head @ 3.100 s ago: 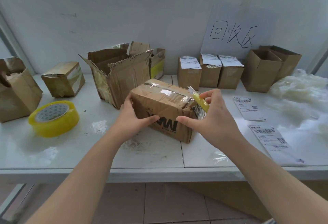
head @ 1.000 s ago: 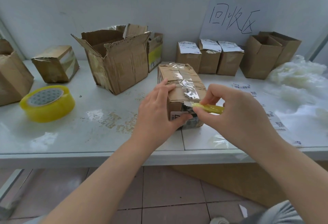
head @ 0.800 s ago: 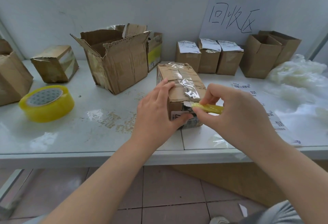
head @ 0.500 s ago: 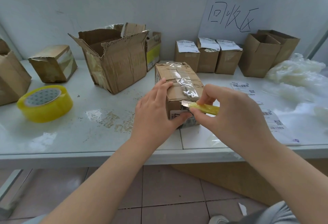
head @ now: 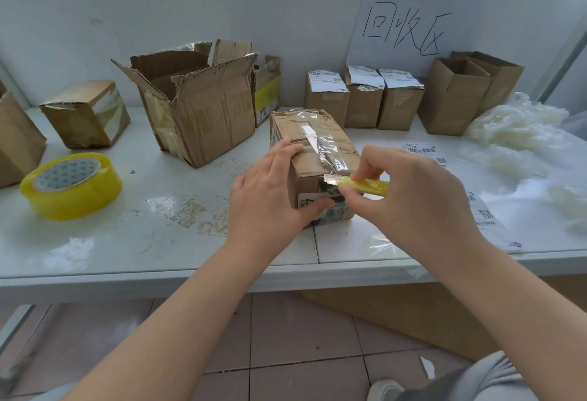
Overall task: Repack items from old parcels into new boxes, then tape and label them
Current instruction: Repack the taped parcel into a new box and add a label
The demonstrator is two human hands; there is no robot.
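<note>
Left hand (head: 270,200): gripping taped brown cardboard parcel (head: 317,146).
Right hand (head: 419,197): pinching yellow plastic cutter (head: 365,185), tip touching parcel above left thumb.

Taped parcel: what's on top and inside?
Clear tape runs along the parcel's top; left hand grips it; right hand holds a yellow cutter at its near edge. Inside hidden: flaps closed.

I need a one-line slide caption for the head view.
Left hand steadies a taped parcel while the right hand holds a yellow cutter at its tape.

Left hand (head: 266,197) clasps box (head: 313,133) corner, thumb on near face. Right hand (head: 413,197) pinches cutter (head: 365,185). Both forearms extended.
</note>
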